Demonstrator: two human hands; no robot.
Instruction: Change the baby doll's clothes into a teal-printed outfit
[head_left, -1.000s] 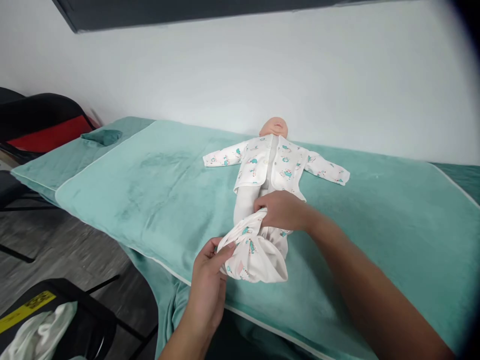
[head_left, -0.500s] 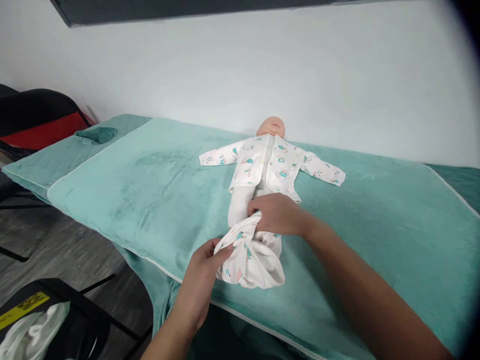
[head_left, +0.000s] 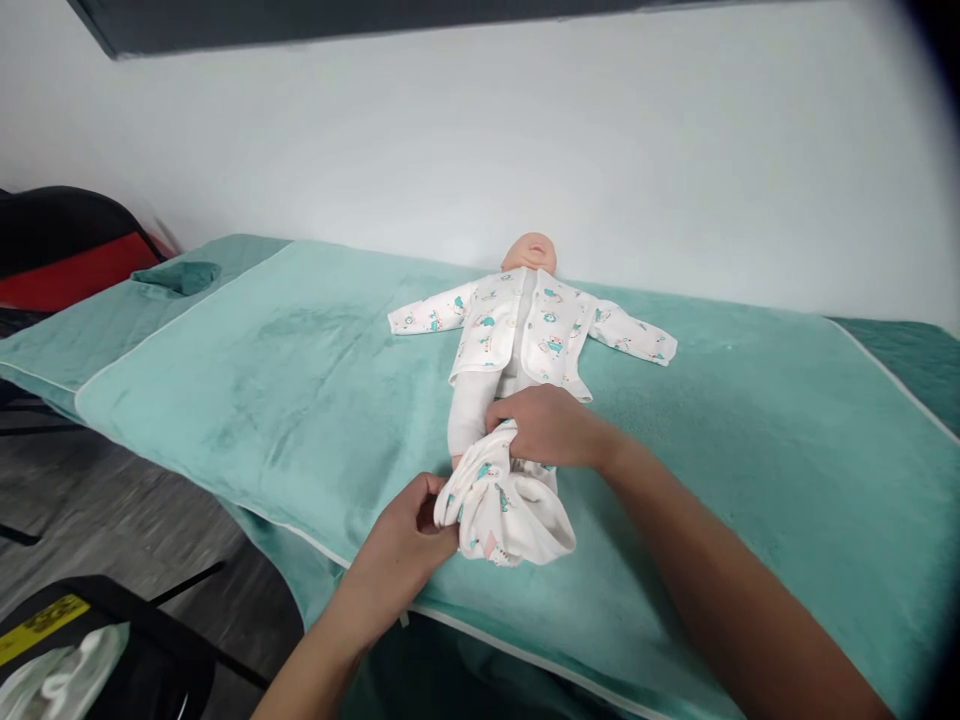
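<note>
A baby doll (head_left: 529,252) lies on its back on a teal towel (head_left: 300,390), arms spread, in an open white printed top (head_left: 517,335). Bunched white printed baby trousers (head_left: 506,505) sit at the doll's legs. My left hand (head_left: 401,545) is closed on the left edge of the bunched trousers. My right hand (head_left: 547,428) is closed on their upper edge, over the doll's legs. One white leg (head_left: 469,420) of the doll shows bare of the print; the feet are hidden in the cloth.
The towel covers a long table against a white wall. A small dark green cloth (head_left: 178,277) lies at the far left end. A black chair with a red seat (head_left: 71,262) stands left. A black bin with a yellow label (head_left: 45,625) and white cloth is at lower left.
Both hands stay on the trousers. The bunched cloth has been gathered tighter and drawn a little up the doll's legs; the view has shifted slightly to the right.
</note>
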